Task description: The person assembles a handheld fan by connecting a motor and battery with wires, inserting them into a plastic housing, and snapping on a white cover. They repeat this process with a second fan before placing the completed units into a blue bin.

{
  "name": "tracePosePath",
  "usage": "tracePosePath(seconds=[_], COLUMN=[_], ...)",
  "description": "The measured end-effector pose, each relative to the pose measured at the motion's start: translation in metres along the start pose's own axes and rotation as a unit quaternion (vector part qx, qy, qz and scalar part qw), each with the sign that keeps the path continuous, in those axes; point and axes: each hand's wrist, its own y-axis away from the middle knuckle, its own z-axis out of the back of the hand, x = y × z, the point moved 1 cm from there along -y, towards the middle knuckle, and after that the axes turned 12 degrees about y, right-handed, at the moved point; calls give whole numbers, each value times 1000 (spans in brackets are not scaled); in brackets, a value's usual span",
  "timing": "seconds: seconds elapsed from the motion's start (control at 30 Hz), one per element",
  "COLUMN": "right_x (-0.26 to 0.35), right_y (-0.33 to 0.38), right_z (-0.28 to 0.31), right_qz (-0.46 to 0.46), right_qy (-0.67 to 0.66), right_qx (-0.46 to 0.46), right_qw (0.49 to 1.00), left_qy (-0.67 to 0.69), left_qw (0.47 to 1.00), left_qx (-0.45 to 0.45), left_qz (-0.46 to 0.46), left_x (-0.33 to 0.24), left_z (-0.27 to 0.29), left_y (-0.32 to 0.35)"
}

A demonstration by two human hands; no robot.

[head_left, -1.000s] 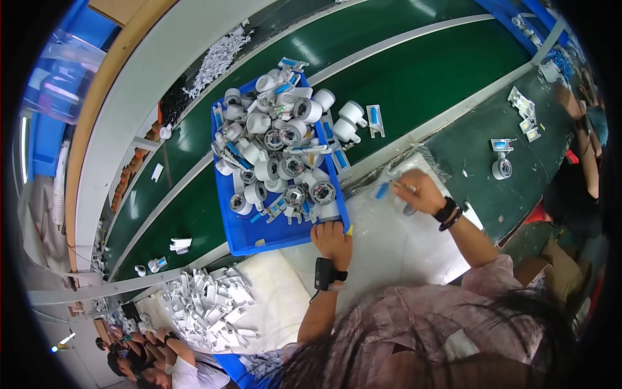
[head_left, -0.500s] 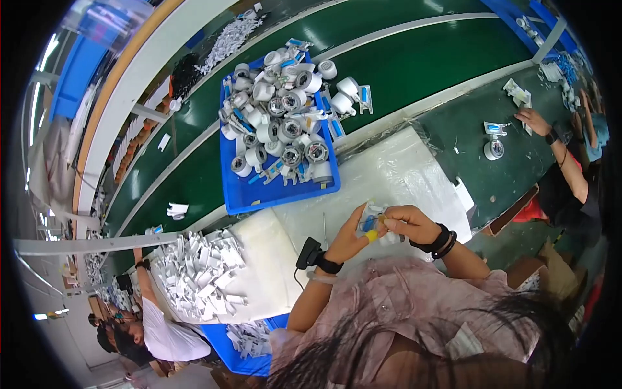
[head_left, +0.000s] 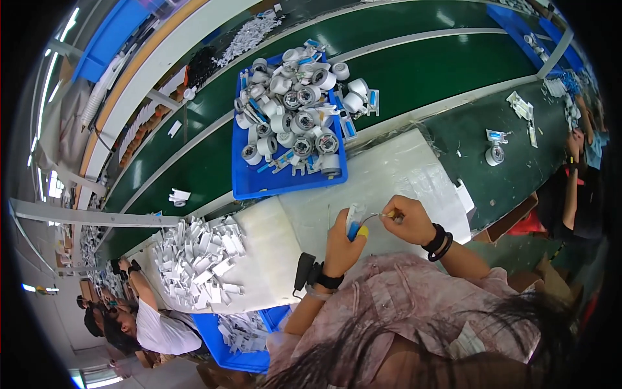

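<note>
My left hand (head_left: pixel 341 245) grips a small white and blue plastic part (head_left: pixel 354 220) with a yellow tip, held above the white work mat (head_left: pixel 389 175). My right hand (head_left: pixel 408 219) pinches a thin wire or strip (head_left: pixel 376 217) that runs to that part. Both hands are close together, just in front of my chest. Beyond them stands a blue tray (head_left: pixel 259 188) piled with several white and grey round parts (head_left: pixel 295 110).
A heap of white flat pieces (head_left: pixel 197 259) lies on the mat to my left, and a second blue bin (head_left: pixel 240 337) sits below it. A green conveyor belt (head_left: pixel 414 71) runs behind. Other people work at the left and at the right edge.
My left hand came back from the blue tray and joined my right hand near my chest. Both now hold the small part between them; the view shifted a little.
</note>
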Motion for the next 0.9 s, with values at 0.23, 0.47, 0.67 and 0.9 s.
tracePosePath(seconds=[0.23, 0.47, 0.67, 0.9], right_x=[21, 30, 17, 16], right_y=[4, 7, 9, 12], right_z=[-11, -7, -13, -13], right_qz=[216, 234, 254, 244], right_qy=[120, 128, 112, 100], right_qx=[-228, -198, -197, -190], right_qw=[942, 943, 940, 946], left_qy=[273, 346, 316, 276], left_qw=[961, 932, 945, 955], left_qx=[29, 52, 49, 80], left_qz=[43, 97, 69, 73], left_x=[18, 6, -1, -5], left_z=[-5, -11, -17, -15], left_y=[-2, 3, 7, 13])
